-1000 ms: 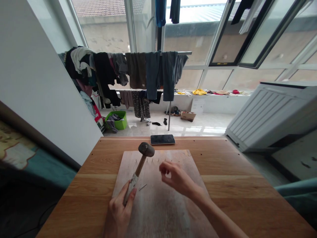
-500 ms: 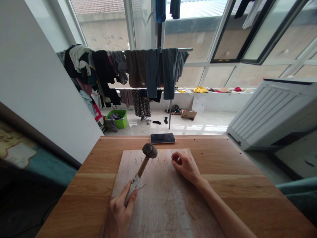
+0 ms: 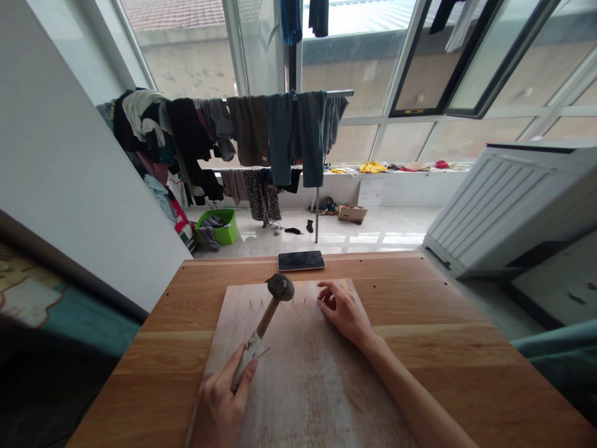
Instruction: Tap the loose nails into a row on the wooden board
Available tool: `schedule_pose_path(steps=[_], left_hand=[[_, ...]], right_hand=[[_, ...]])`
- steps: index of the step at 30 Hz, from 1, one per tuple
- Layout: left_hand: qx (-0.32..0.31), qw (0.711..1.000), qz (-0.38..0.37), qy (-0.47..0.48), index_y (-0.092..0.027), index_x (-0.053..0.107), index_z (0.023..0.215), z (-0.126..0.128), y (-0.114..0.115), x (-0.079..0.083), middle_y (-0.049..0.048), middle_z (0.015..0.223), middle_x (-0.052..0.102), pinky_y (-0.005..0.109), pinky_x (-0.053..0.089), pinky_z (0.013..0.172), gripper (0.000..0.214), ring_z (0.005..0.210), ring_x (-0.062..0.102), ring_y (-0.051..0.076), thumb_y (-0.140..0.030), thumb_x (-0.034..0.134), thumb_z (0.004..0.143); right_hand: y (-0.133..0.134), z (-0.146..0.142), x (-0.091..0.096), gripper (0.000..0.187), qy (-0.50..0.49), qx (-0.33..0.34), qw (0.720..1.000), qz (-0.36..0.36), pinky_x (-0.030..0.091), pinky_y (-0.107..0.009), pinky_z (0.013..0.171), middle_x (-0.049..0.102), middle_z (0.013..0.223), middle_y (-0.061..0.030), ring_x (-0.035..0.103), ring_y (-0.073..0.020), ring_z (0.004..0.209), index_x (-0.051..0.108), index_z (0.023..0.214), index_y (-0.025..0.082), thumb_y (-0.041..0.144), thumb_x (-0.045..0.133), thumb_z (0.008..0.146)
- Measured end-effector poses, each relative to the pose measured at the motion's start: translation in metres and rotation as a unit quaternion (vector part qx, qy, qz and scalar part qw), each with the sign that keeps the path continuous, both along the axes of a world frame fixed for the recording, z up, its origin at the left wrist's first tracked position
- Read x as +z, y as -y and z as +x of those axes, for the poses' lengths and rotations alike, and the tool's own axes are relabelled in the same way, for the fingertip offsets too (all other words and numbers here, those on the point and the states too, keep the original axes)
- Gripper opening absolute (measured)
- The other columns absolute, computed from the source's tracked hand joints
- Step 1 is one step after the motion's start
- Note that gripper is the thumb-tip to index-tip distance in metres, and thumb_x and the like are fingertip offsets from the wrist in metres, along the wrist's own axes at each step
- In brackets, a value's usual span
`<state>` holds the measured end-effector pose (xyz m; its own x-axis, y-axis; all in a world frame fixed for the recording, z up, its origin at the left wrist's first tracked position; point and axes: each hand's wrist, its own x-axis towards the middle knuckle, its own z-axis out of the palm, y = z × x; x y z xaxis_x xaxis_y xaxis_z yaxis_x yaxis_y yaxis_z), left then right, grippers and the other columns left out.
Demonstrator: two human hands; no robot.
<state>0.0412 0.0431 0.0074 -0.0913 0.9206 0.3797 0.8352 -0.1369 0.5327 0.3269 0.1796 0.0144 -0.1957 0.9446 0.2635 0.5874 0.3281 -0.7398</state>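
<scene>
My left hand (image 3: pixel 226 392) is wrapped round the pale, worn handle of a hammer (image 3: pixel 268 316), its dark head raised over the board. A thin nail-like piece (image 3: pixel 264 351) sticks out beside the handle near my left thumb. My right hand (image 3: pixel 344 311) is at the far right part of the wooden board (image 3: pixel 298 379), thumb and index finger apart. Close to these fingertips is a small nail (image 3: pixel 318 302). A row of several thin nails (image 3: pixel 305 300) stands upright along the board's far side; the hammer head hides part of the row.
The board lies on a wooden table (image 3: pixel 420 348). A phone (image 3: pixel 301 261) lies at the table's far edge. Beyond are a rack of hanging clothes (image 3: pixel 284 140), a green basket (image 3: pixel 226 230), a cardboard box (image 3: pixel 352 214) and a white cabinet (image 3: pixel 494 205) at the right.
My right index finger has lifted and straightened away from the thumb, where the fingers were curled together. The left hand still grips the hammer. The whole view has shifted slightly.
</scene>
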Motion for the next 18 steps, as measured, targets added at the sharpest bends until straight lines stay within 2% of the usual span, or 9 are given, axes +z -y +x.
schedule_pose_path(steps=[4,8,13,18], left_hand=[[-0.027,1.0,0.013,0.001,-0.017,0.073,0.119,0.017,-0.004,0.009,0.0074,0.11,0.079,0.026,0.063,0.082,0.045,0.099,0.076,0.024,-0.05,0.049,0.099],[-0.065,0.998,-0.012,-0.006,-0.022,0.071,0.124,0.036,-0.008,0.019,0.0057,0.115,0.077,0.027,0.063,0.083,0.039,0.103,0.075,0.024,-0.044,0.051,0.098],[-0.054,0.995,-0.077,-0.043,-0.028,0.072,0.123,0.051,-0.011,0.018,0.0044,0.116,0.077,0.032,0.064,0.082,0.035,0.103,0.075,0.027,-0.041,0.052,0.097],[-0.059,0.993,-0.103,-0.03,-0.028,0.071,0.124,0.055,-0.013,0.022,0.0046,0.117,0.077,0.032,0.062,0.084,0.036,0.105,0.074,0.027,-0.041,0.05,0.098]], right_hand=[[-0.001,0.0,-0.001,0.035,-0.006,0.001,1.0,-0.003,0.05,-0.034,0.08,0.071,0.089,-0.0022,0.063,-0.018,0.078,0.058,0.119,0.02,0.02,0.055,0.084],[-0.001,0.0,-0.003,0.037,-0.002,-0.008,1.0,0.0,0.051,-0.034,0.076,0.07,0.086,-0.0021,0.064,-0.0192,0.075,0.058,0.12,0.019,0.018,0.057,0.083],[-0.002,0.003,-0.005,0.048,0.004,-0.013,1.0,-0.006,0.051,-0.033,0.07,0.069,0.087,-0.0042,0.064,-0.0214,0.073,0.056,0.124,0.017,0.011,0.057,0.077],[-0.001,0.004,-0.004,0.049,0.017,-0.012,1.0,0.001,0.051,-0.035,0.073,0.068,0.089,-0.0052,0.064,-0.023,0.077,0.056,0.125,0.017,0.01,0.058,0.077]])
